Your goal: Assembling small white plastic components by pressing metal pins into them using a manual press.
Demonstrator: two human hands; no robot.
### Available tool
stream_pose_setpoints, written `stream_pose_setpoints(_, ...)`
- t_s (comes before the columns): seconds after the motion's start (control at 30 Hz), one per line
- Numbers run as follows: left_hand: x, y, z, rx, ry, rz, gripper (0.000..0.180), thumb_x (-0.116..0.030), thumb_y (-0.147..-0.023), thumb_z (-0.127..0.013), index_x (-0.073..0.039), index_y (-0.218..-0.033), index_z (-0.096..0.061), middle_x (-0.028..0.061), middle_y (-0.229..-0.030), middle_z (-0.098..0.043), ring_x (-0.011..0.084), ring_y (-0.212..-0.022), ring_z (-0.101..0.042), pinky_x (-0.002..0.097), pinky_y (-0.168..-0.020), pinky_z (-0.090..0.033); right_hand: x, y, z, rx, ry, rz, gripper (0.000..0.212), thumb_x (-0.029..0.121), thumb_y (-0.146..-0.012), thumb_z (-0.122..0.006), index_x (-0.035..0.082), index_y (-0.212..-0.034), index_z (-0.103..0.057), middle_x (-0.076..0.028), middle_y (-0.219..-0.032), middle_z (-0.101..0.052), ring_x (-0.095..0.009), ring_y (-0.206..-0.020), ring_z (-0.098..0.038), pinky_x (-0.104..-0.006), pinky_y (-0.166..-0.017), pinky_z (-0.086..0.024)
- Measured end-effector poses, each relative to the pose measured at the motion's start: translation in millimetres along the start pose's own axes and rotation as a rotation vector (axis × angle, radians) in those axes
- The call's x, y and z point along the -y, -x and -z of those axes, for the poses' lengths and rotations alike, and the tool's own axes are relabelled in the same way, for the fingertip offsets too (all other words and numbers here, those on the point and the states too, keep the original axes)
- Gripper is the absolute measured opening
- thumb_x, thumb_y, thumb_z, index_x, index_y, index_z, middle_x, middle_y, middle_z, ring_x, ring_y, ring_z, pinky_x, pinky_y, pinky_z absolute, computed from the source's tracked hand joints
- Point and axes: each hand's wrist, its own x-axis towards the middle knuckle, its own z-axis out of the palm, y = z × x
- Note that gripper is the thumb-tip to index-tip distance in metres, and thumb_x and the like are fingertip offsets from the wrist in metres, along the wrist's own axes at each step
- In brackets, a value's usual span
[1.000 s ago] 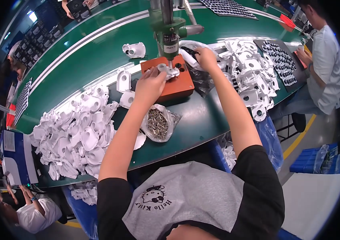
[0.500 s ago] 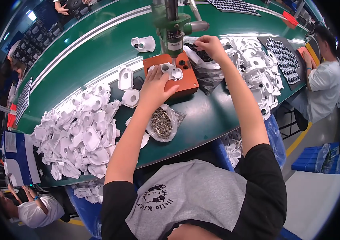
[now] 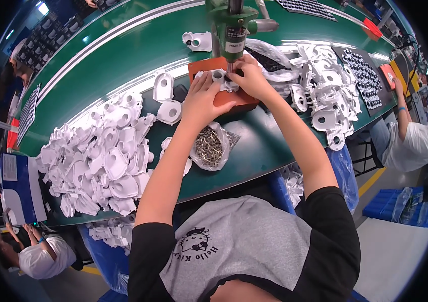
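An orange fixture block (image 3: 244,102) sits on the green bench under a green press (image 3: 231,30), with a white plastic housing (image 3: 217,75) lying on top. My left hand (image 3: 203,98) rests on the housing's left side, fingers over it and thumb spread toward me, holding it down on the block. Close by the press's metal tip, my right hand (image 3: 248,77) has its fingertips pinched together at the housing's right side. Whatever those fingers hold is hidden. Behind my right hand lies a clear plastic bag (image 3: 273,63) with black parts inside.
A big heap of white housings (image 3: 104,156) lies left, another pile (image 3: 327,85) right. An open bag of metal screws (image 3: 209,149) sits near the bench edge. A dark tray of small parts (image 3: 360,75) stands far right, near a co-worker (image 3: 409,143).
My right hand has come from the bag of black parts down to the housing under the press. My left hand stays on the housing. The whole view has shifted a little.
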Motion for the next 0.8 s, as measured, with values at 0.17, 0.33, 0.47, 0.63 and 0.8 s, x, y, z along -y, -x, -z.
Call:
stream_pose_setpoints(0.17,7,2,-5,-0.035,0.019,-0.024,0.046,-0.038,-0.078,-0.062,-0.001,-0.105,-0.058,0.0232,-0.128,-0.049,0.0344,-0.125,-0.042,0.0421,-0.108,-0.029,13,5,-1,-0.191,0.143,0.048,0.040,0.023,-0.068,-0.073,0.005,-0.100,-0.057,-0.015,-0.108,-0.052,-0.035,-0.102,-0.048,-0.0437,-0.084,-0.040)
stream_pose_setpoints(0.33,11,4,-6,-0.072,0.090,-0.006,0.031,-0.020,-0.080,-0.053,-0.001,-0.104,-0.057,0.0229,-0.124,-0.052,0.0344,-0.123,-0.043,0.0426,-0.107,-0.030,44,29,9,-0.277,0.318,0.092,0.033,0.018,-0.071,-0.071,0.004,-0.098,-0.057,-0.012,-0.106,-0.054,-0.031,-0.096,-0.049,-0.0394,-0.081,-0.040)
stream_pose_setpoints(0.47,13,4,-9,-0.090,0.110,-0.010,0.031,-0.018,-0.081,-0.049,-0.002,-0.106,-0.056,0.0220,-0.123,-0.053,0.0348,-0.122,-0.044,0.0432,-0.107,-0.029,83,64,21,-0.054,-0.013,0.392,0.011,0.008,-0.068,-0.069,0.004,-0.077,-0.063,-0.008,-0.083,-0.056,-0.027,-0.082,-0.051,-0.0357,-0.075,-0.042)
stream_pose_setpoints(0.63,15,5,-13,-0.100,0.110,-0.001,0.030,-0.017,-0.080,-0.049,-0.002,-0.105,-0.056,0.0217,-0.124,-0.053,0.0351,-0.122,-0.045,0.0434,-0.106,-0.030,109,100,-18,0.261,-0.051,0.531,0.013,0.009,-0.064,-0.069,0.006,-0.076,-0.064,-0.005,-0.076,-0.052,-0.023,-0.080,-0.051,-0.0346,-0.072,-0.042)
stream_pose_setpoints(0.8,14,5,-17,-0.117,0.139,0.013,0.029,-0.016,-0.080,-0.049,-0.004,-0.105,-0.058,0.0218,-0.123,-0.054,0.0350,-0.122,-0.045,0.0431,-0.106,-0.030,115,108,-39,0.282,0.053,0.630,0.013,0.011,-0.063,-0.068,0.006,-0.074,-0.063,-0.005,-0.080,-0.053,-0.023,-0.084,-0.051,-0.0339,-0.072,-0.043)
